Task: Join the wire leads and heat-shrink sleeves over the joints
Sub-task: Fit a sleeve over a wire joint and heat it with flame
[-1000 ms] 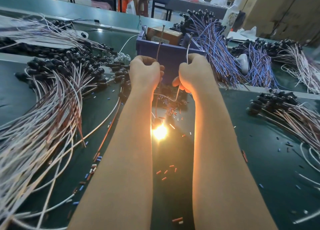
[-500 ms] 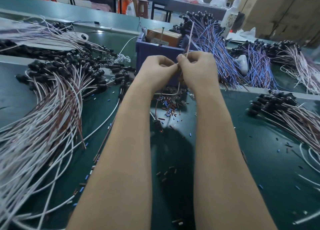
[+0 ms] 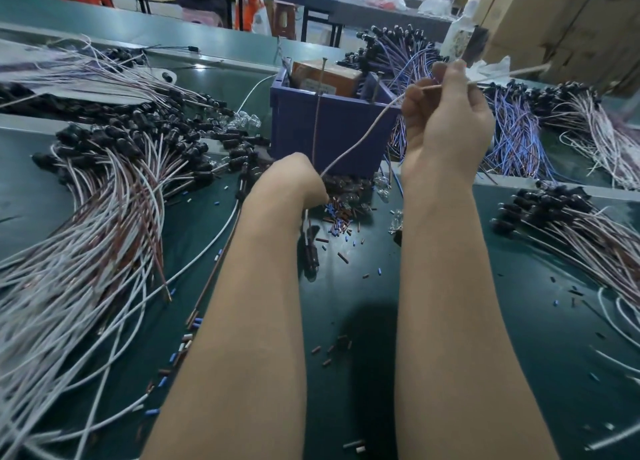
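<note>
My right hand (image 3: 446, 120) is raised in front of the blue bin and pinches a thin pinkish-white wire (image 3: 360, 141) between thumb and fingers; the wire's end sticks out to the right, blurred. The wire slopes down left to my left hand (image 3: 298, 182), which is bent down at the wrist with its fingers hidden, gripping the wire's lower part near the mat. Below that hand a black component (image 3: 310, 252) hangs on the wire. A heap of small brown and blue sleeves (image 3: 341, 217) lies on the mat just beyond my left hand.
A blue bin (image 3: 332, 137) with a brown box stands at centre back. Large bundles of white and brown wires (image 3: 86, 234) with black caps lie left; more bundles (image 3: 588, 227) right, blue-violet ones (image 3: 512, 137) behind. Loose sleeves dot the green mat (image 3: 363, 321).
My hands, together in front of the bin half a second ago, have parted: the right rose up and right with the wire, the left dropped toward the mat. The bright spark seen earlier is gone.
</note>
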Available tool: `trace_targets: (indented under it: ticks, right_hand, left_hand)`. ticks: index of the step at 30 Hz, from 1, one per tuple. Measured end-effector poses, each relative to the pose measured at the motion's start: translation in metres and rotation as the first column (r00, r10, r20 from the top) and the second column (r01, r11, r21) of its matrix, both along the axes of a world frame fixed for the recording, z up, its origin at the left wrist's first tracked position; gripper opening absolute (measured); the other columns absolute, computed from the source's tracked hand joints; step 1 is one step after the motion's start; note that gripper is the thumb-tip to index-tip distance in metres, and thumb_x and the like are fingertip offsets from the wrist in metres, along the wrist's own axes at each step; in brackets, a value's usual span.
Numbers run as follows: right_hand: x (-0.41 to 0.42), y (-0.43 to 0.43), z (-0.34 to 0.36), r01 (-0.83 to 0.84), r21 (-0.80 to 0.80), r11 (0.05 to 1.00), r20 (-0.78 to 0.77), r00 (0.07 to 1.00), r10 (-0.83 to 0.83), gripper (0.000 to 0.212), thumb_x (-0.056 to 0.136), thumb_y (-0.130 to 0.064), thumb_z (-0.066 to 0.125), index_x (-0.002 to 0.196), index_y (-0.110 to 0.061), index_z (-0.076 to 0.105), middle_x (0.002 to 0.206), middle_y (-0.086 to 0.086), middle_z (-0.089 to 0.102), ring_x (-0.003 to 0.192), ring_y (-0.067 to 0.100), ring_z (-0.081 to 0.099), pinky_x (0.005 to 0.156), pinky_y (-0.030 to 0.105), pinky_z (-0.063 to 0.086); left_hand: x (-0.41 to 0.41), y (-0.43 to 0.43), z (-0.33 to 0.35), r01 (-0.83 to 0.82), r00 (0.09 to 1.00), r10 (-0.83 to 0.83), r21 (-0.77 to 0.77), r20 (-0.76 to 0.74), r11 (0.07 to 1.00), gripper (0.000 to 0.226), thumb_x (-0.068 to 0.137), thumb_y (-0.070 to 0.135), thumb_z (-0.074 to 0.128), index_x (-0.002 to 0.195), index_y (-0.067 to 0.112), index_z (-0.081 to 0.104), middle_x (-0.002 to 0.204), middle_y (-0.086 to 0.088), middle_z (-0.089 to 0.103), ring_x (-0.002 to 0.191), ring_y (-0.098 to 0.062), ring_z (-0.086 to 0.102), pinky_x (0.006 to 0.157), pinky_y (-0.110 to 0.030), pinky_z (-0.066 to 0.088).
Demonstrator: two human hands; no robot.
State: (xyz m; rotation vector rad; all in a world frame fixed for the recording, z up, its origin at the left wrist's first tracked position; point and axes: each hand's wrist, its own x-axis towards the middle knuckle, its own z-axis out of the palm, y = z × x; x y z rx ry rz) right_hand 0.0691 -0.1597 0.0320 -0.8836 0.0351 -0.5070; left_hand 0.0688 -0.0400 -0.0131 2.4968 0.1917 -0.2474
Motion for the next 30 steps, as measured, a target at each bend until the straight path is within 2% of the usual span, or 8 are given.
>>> trace_targets:
  ticks: [3, 5, 8, 12, 14, 17, 23, 30]
  right_hand:
    - [0.004, -0.003, -0.001, 0.048, 0.063, 0.997, -0.037, 0.998, -0.046, 0.017, 0.098, -0.012, 0.050, 0.102, 0.003, 0.055, 0.076, 0.007, 0.057, 0.059, 0.012, 0.060, 0.063, 0.023, 0.056]
    - [0.013, -0.007, -0.009, 0.071, -0.246, 0.967, -0.210, 0.970, -0.125, 0.024, 0.096, -0.016, 0.053, 0.111, 0.001, 0.052, 0.094, 0.011, 0.059, 0.077, 0.016, 0.059, 0.077, 0.028, 0.056]
    - [0.018, -0.004, -0.023, -0.153, -0.810, 0.567, -0.359, 0.893, -0.272, 0.034, 0.090, -0.031, 0.058, 0.111, -0.005, 0.057, 0.118, 0.014, 0.058, 0.107, 0.028, 0.056, 0.084, 0.034, 0.048]
    - [0.015, -0.001, -0.029, -0.327, -0.895, 0.302, -0.403, 0.884, -0.237, 0.037, 0.089, -0.041, 0.057, 0.085, -0.005, 0.060, 0.080, 0.010, 0.061, 0.076, 0.026, 0.057, 0.066, 0.028, 0.044]
    - [0.013, 0.002, -0.029, -0.451, -0.836, 0.312, -0.508, 0.851, -0.132, 0.041, 0.091, -0.042, 0.056, 0.075, -0.004, 0.059, 0.062, 0.007, 0.057, 0.051, 0.019, 0.051, 0.055, 0.025, 0.044]
    - [0.010, 0.005, -0.030, -0.553, -0.754, 0.354, -0.600, 0.800, -0.028, 0.045, 0.093, -0.039, 0.054, 0.062, -0.007, 0.055, 0.038, -0.001, 0.048, 0.027, 0.008, 0.039, 0.036, 0.012, 0.036]
    - [0.015, 0.003, -0.033, -0.450, -0.771, 0.451, -0.521, 0.853, -0.039, 0.035, 0.093, -0.031, 0.056, 0.070, -0.004, 0.059, 0.059, 0.009, 0.055, 0.043, 0.017, 0.044, 0.048, 0.027, 0.040]
    - [0.015, 0.001, -0.033, -0.413, -0.568, 0.712, -0.526, 0.847, 0.072, 0.025, 0.091, -0.017, 0.058, 0.068, -0.006, 0.058, 0.049, 0.003, 0.056, 0.030, 0.007, 0.041, 0.036, 0.012, 0.033]
  left_hand:
    - [0.001, -0.002, 0.000, 0.056, 0.998, -0.057, 0.014, 0.010, 0.998, 0.022, 0.093, 0.015, 0.056, 0.112, 0.005, 0.064, 0.107, -0.011, 0.064, 0.087, -0.027, 0.058, 0.076, -0.031, 0.045]
    - [-0.001, -0.003, 0.002, 0.106, 0.994, -0.107, 0.015, 0.011, 0.994, 0.022, 0.095, 0.014, 0.054, 0.111, 0.004, 0.064, 0.086, -0.009, 0.059, 0.064, -0.023, 0.050, 0.065, -0.029, 0.043]
    - [-0.004, -0.004, 0.006, 0.164, 0.986, -0.164, -0.020, 0.025, 0.986, 0.018, 0.095, 0.016, 0.053, 0.101, 0.007, 0.068, 0.061, -0.006, 0.047, 0.048, -0.020, 0.039, 0.048, -0.024, 0.035]
    - [-0.005, -0.003, 0.011, 0.202, 0.977, -0.196, -0.067, 0.082, 0.977, 0.014, 0.095, 0.017, 0.053, 0.094, 0.018, 0.067, 0.061, 0.000, 0.051, 0.051, -0.018, 0.044, 0.053, -0.023, 0.042]
    - [-0.004, -0.003, 0.012, 0.221, 0.969, -0.209, -0.083, 0.132, 0.972, 0.015, 0.093, 0.015, 0.053, 0.098, 0.015, 0.067, 0.064, 0.000, 0.051, 0.060, -0.020, 0.047, 0.067, -0.028, 0.045]
    - [-0.003, -0.003, 0.013, 0.234, 0.959, -0.219, -0.065, 0.181, 0.970, 0.014, 0.091, 0.008, 0.052, 0.097, 0.006, 0.065, 0.065, -0.001, 0.052, 0.060, -0.019, 0.047, 0.063, -0.027, 0.042]
    - [-0.004, -0.004, 0.014, 0.250, 0.935, -0.211, -0.108, 0.285, 0.962, 0.021, 0.091, 0.008, 0.053, 0.107, 0.011, 0.067, 0.076, -0.003, 0.062, 0.064, -0.016, 0.053, 0.070, -0.028, 0.044]
    - [-0.002, -0.003, 0.015, 0.267, 0.908, -0.187, -0.172, 0.376, 0.948, 0.023, 0.093, 0.020, 0.058, 0.115, 0.024, 0.067, 0.067, 0.009, 0.053, 0.061, -0.007, 0.047, 0.068, -0.024, 0.039]
